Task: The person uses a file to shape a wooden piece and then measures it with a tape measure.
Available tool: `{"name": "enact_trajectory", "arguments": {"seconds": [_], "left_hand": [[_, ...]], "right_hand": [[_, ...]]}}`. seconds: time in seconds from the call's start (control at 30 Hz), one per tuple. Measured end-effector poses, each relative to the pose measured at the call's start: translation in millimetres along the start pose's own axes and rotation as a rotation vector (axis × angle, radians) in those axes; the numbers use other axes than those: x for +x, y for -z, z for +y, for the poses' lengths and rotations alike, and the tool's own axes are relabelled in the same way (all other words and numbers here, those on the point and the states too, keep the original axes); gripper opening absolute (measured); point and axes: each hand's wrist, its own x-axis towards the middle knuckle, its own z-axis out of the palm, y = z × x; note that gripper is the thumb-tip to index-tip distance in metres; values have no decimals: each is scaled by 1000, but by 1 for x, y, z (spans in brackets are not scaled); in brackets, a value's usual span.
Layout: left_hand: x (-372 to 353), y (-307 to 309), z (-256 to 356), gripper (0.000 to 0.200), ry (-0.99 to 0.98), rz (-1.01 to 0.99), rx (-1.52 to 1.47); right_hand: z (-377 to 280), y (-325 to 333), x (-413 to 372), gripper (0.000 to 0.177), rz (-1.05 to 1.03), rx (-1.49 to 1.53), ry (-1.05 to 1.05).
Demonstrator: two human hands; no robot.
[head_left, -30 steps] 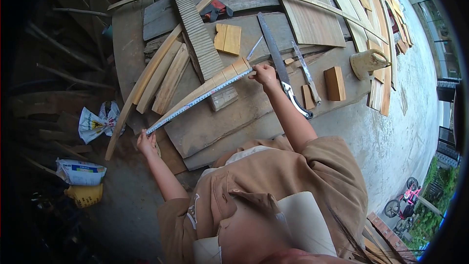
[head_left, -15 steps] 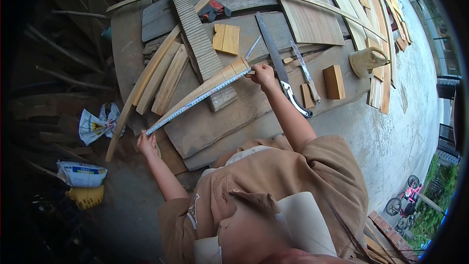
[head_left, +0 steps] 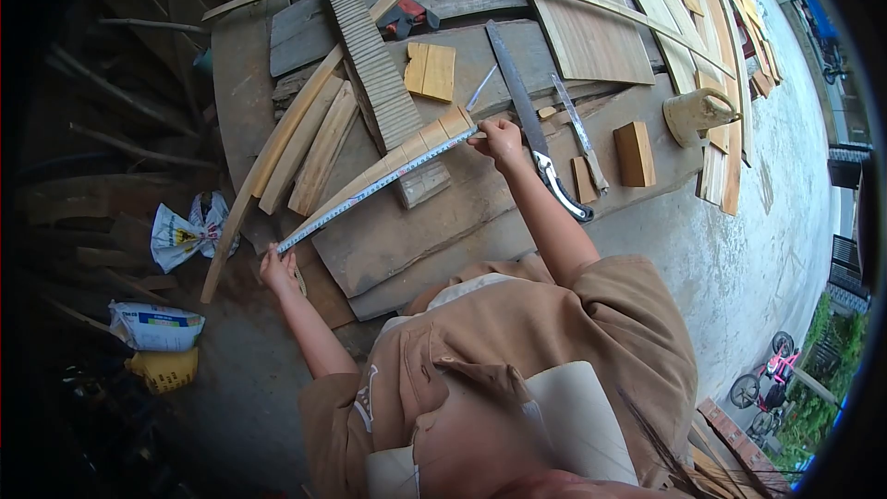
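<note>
A tape measure (head_left: 370, 187) is stretched along the edge of a long tapered wooden piece (head_left: 393, 164) with lines marked across it. My left hand (head_left: 279, 270) is closed on the tape at the narrow lower-left end. At the wide upper-right end, my right hand (head_left: 500, 142) pinches the tape's other end. Beyond the right hand lie a hand saw (head_left: 520, 83) and a chisel-like tool (head_left: 579, 134). Under the tapered piece rests a short pale wood block (head_left: 423, 187). A ridged wooden strip (head_left: 370, 60) runs up from it.
Curved wood strips (head_left: 268, 176) lean at the left. A yellowish block (head_left: 430, 72), a brown block (head_left: 634, 154) and a plastic jug (head_left: 698, 117) stand on the plank bench (head_left: 434, 240). Planks (head_left: 582, 18) lie at the back. Bags (head_left: 157, 325) sit on the floor at left.
Nearly nothing differs. Both hands keep the tape along the wooden piece, and the whole view has shifted very slightly.
</note>
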Motion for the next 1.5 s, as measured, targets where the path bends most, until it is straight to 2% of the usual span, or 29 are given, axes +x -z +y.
{"name": "enact_trajectory", "arguments": {"seconds": [0.3, 0.4, 1.13, 1.3, 1.5], "left_hand": [[1, 2, -1, 27, -20, -26, -4], [1, 0, 1, 27, -9, -5, 5], [3, 0, 1, 29, -1, -2, 14], [6, 1, 0, 29, 1, -5, 19], [5, 0, 0, 28, 0, 2, 15]], "right_hand": [[-1, 1, -1, 13, 8, -71, -14], [-2, -1, -3, 17, 22, -44, 13], [0, 1, -2, 17, 22, -56, 28], [3, 3, 1, 16, 18, -181, 59], [2, 2, 0, 17, 19, -192, 84]]}}
